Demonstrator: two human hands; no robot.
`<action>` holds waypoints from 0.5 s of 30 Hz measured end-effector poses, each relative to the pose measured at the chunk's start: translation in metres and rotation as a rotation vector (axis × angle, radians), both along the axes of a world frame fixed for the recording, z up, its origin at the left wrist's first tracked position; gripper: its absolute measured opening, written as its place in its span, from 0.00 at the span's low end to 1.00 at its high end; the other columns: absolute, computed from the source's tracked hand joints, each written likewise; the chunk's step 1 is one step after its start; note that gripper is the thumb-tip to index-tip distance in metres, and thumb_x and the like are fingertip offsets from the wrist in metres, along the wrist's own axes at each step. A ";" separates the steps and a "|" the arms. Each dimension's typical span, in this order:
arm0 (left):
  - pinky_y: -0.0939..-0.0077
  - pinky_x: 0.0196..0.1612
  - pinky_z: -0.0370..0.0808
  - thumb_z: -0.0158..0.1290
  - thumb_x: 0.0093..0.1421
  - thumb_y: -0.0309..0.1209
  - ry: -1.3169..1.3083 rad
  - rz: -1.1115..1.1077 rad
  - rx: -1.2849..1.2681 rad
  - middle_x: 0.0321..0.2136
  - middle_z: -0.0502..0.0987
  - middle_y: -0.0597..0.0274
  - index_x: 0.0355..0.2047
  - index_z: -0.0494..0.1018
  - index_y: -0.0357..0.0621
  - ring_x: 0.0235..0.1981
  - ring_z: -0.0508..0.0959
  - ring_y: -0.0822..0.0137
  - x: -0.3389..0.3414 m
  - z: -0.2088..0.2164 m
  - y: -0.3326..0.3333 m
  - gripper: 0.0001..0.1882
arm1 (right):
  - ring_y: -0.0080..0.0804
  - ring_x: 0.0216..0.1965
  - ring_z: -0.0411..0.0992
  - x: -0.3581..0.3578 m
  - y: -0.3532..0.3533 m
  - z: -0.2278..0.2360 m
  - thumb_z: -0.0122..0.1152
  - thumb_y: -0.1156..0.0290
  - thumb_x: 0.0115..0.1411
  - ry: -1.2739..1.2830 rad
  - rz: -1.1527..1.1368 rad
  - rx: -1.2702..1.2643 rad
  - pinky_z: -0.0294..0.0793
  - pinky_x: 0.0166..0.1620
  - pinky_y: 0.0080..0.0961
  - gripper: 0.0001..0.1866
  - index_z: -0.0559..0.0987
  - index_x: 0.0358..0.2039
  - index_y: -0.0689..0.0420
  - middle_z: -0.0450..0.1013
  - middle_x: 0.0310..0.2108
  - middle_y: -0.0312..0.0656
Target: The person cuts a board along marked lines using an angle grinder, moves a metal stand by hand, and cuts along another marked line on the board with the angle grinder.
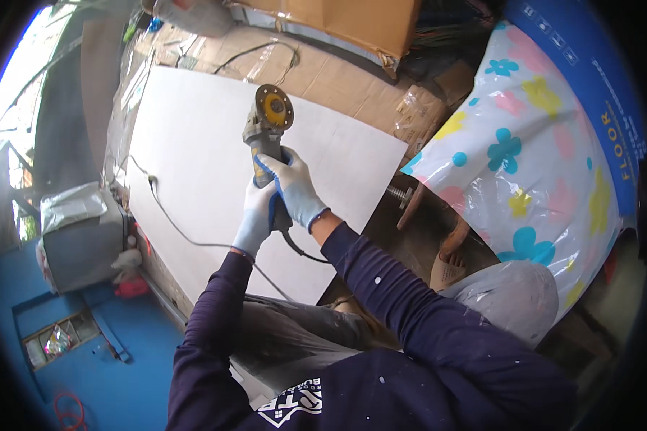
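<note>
The counter covered in cardboard (323, 79) carries a wide white board (194, 129). A shiny plastic sheet (553, 147) with bright flowers spreads beside the board's right corner. The grinder (262, 154) is above the middle of the board, its head pointing toward the far edge. Both gloved hands are wrapped around it: the right hand (300, 190) grips the body, the left hand (251, 219) the rear handle, nearer the board's near edge. This two-handed hold seems sound; firm wrists and light, even pressure should steady the tool best. The round disc (274, 108) shows its face upward, and fingers belong well back from its rim; whether it spins, I cannot tell. The tool's cord (295, 248) trails toward the near edge, while a grey cable (203, 244) crosses from the left edge, best laid clear of the disc.
</note>
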State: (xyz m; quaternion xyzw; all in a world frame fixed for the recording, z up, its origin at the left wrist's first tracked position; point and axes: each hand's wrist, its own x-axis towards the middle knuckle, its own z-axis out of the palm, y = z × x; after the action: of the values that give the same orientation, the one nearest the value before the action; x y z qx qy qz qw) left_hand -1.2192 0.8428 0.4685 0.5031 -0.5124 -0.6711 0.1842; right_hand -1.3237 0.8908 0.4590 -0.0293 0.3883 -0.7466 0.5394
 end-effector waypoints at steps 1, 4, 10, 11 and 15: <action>0.73 0.42 0.82 0.63 0.65 0.35 0.010 0.019 0.087 0.41 0.81 0.61 0.52 0.73 0.38 0.38 0.83 0.70 0.004 0.000 -0.004 0.20 | 0.27 0.43 0.77 0.003 -0.001 -0.003 0.66 0.63 0.67 0.003 -0.015 -0.013 0.78 0.48 0.24 0.21 0.78 0.54 0.63 0.79 0.45 0.42; 0.68 0.35 0.84 0.58 0.68 0.41 0.091 -0.115 0.255 0.36 0.81 0.60 0.50 0.74 0.40 0.31 0.83 0.66 -0.017 0.007 -0.003 0.19 | 0.27 0.38 0.78 -0.016 -0.004 -0.050 0.51 0.51 0.76 -0.318 -0.099 -0.110 0.80 0.45 0.27 0.23 0.76 0.57 0.57 0.79 0.41 0.38; 0.67 0.27 0.83 0.51 0.69 0.50 0.369 -0.124 0.578 0.31 0.80 0.60 0.52 0.72 0.40 0.24 0.81 0.63 -0.005 0.031 0.002 0.25 | 0.30 0.36 0.81 -0.027 0.000 -0.050 0.45 0.44 0.77 -0.604 0.401 -0.567 0.84 0.39 0.27 0.30 0.76 0.59 0.58 0.81 0.42 0.42; 0.67 0.27 0.83 0.51 0.69 0.50 0.366 -0.118 0.570 0.31 0.80 0.60 0.52 0.72 0.40 0.24 0.81 0.63 -0.004 0.031 0.001 0.25 | 0.30 0.37 0.81 -0.025 -0.003 -0.048 0.44 0.43 0.77 -0.562 0.363 -0.464 0.84 0.40 0.26 0.30 0.76 0.59 0.58 0.82 0.43 0.43; 0.64 0.30 0.84 0.52 0.69 0.47 0.474 -0.186 0.694 0.34 0.80 0.59 0.53 0.72 0.40 0.27 0.82 0.62 -0.009 0.031 -0.002 0.24 | 0.32 0.42 0.82 -0.030 -0.006 -0.059 0.44 0.41 0.76 -0.529 0.341 -0.391 0.85 0.45 0.30 0.33 0.76 0.60 0.59 0.81 0.47 0.45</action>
State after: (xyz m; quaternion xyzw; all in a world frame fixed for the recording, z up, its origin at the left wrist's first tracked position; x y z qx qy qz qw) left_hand -1.2287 0.8403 0.5000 0.3187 -0.2427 -0.9146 0.0555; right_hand -1.3542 0.8846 0.3998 -0.0022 0.0749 -0.6878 0.7220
